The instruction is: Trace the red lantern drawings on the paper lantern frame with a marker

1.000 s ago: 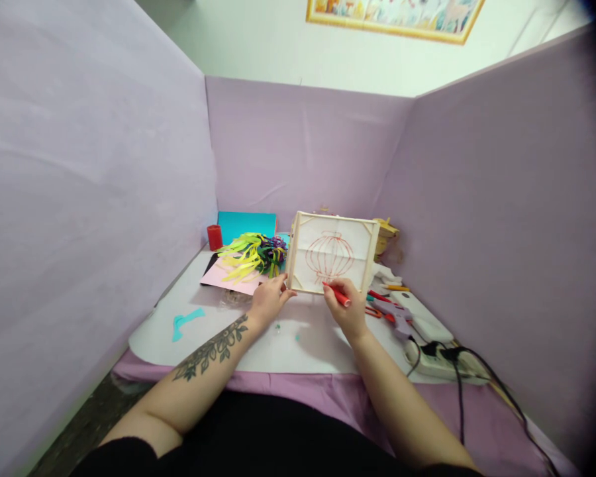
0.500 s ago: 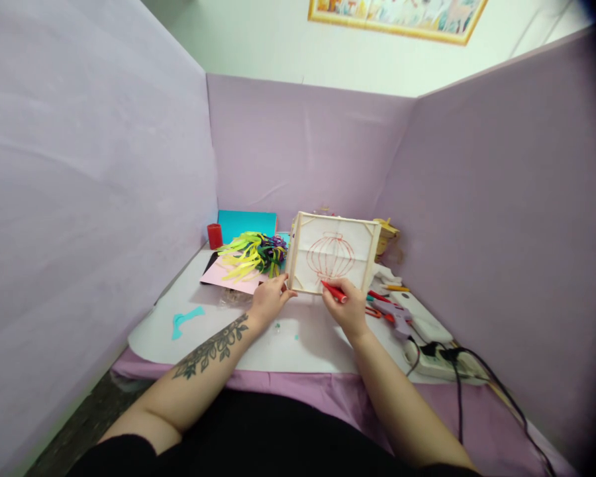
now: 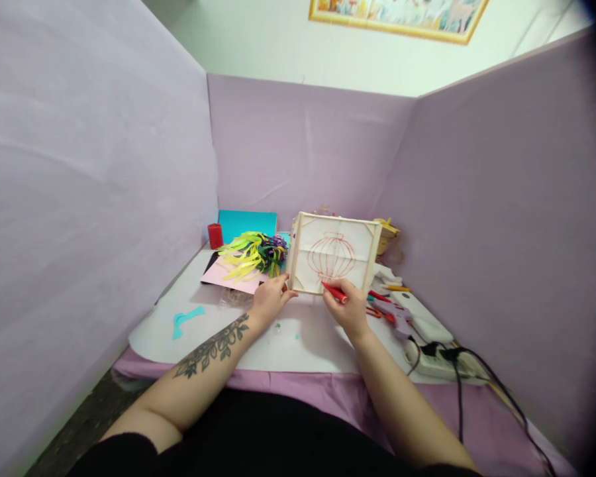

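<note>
A box-like wooden frame (image 3: pixel 372 258) with white panels stands tilted over the table, its front panel facing me. A red lantern outline (image 3: pixel 331 257) with curved ribs is drawn on that panel. My left hand (image 3: pixel 269 299) grips the lower left corner of the frame, fingers behind and thumb under the edge. In my right hand (image 3: pixel 346 306) is a red marker (image 3: pixel 336 293), its tip at the panel just below the lantern drawing.
Yellow, green and purple ribbons (image 3: pixel 251 255) lie on pink paper (image 3: pixel 228 273) at left, near a red candle (image 3: pixel 215 236). At right are a lilac glue gun (image 3: pixel 400 317) and a power strip (image 3: pixel 444 363) with black cables. Cyan scraps (image 3: pixel 186 319) lie front left.
</note>
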Demonstrator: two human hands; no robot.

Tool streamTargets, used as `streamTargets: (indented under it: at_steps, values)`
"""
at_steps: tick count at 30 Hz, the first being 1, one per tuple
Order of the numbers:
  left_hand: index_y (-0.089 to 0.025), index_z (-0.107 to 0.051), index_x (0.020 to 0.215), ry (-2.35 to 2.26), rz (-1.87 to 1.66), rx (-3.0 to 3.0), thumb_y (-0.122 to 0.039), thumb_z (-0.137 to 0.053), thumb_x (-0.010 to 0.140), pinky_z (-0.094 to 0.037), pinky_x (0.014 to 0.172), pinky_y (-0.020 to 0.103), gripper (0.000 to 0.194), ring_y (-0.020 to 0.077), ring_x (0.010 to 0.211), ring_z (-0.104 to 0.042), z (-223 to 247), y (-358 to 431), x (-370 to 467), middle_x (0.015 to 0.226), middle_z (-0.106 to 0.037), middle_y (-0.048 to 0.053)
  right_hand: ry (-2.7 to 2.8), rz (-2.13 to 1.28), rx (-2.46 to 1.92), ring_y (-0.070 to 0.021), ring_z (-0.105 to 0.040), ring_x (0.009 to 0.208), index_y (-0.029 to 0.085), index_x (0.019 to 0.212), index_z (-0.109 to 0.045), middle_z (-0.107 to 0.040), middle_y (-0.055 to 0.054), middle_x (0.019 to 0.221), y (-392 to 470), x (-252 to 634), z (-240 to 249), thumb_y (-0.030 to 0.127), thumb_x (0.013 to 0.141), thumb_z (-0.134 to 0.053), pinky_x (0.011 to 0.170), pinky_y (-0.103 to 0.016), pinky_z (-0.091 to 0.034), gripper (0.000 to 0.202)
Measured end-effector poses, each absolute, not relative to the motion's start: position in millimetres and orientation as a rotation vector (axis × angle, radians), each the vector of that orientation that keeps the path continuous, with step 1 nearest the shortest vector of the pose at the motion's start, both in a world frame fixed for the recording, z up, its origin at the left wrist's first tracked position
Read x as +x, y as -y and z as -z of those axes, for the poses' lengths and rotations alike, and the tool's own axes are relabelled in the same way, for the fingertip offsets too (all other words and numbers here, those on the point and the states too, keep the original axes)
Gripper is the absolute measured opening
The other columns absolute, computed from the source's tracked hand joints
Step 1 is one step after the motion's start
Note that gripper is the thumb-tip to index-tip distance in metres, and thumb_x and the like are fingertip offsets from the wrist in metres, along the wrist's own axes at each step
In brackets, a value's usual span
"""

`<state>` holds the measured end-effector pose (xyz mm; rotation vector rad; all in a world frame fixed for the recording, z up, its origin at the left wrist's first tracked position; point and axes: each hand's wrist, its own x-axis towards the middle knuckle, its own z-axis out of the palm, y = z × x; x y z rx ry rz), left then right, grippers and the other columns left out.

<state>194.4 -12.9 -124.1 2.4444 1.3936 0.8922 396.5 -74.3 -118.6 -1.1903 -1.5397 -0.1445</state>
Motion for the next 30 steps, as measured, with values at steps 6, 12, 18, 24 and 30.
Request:
streamTargets:
  at_steps: [6,12,18,24,30]
  values:
    - [-0.016,-0.059,0.115,-1.388,-0.895,2.451,-0.039,-0.064,0.086,-0.043,0.073,0.029,0.038,0.0209,0.087,-0.064,124,13,194,0.089,-0.070,0.005,1.549,0.133,-1.183,-0.0131,-0.056,0.059,0.020,0.074,-0.059,-0.061,0.001,0.065,76,396,116,0.020,0.074,-0.058,0.060,-0.024,-0.043,0.001]
    - [-0.016,-0.058,0.116,-1.382,-0.897,2.449,-0.039,-0.065,0.085,-0.043,0.073,0.029,0.039,0.0208,0.086,-0.064,123,14,194,0.089,-0.070,0.005,1.562,0.094,-1.198,-0.0132,-0.054,0.058,0.020,0.072,-0.058,-0.059,0.002,0.062,77,397,116,0.020,0.074,-0.057,0.059,-0.024,-0.042,0.002]
    - [-0.017,-0.058,0.115,-1.381,-0.889,2.439,-0.038,-0.065,0.085,-0.042,0.073,0.029,0.038,0.0200,0.085,-0.064,123,14,194,0.089,-0.070,0.004,1.573,0.050,-1.195,-0.0128,-0.054,0.058,0.020,0.070,-0.059,-0.059,0.002,0.061,77,397,116,0.018,0.072,-0.057,0.059,-0.024,-0.042,0.003]
    - [-0.017,-0.059,0.115,-1.382,-0.894,2.434,-0.038,-0.065,0.085,-0.042,0.071,0.029,0.037,0.0202,0.085,-0.064,121,15,194,0.088,-0.070,0.004,1.420,-0.078,-1.196,-0.0120,-0.052,0.055,0.019,0.067,-0.059,-0.057,0.002,0.059,83,405,107,0.021,0.072,-0.063,0.054,-0.023,-0.041,0.007]
    - [-0.017,-0.059,0.113,-1.375,-0.917,2.436,-0.039,-0.064,0.086,-0.042,0.072,0.029,0.036,0.0206,0.086,-0.064,122,13,193,0.088,-0.070,0.004,1.490,0.035,-1.168,-0.0147,-0.060,0.065,0.019,0.080,-0.063,-0.065,-0.001,0.072,78,410,109,0.023,0.077,-0.063,0.063,-0.026,-0.047,0.006]
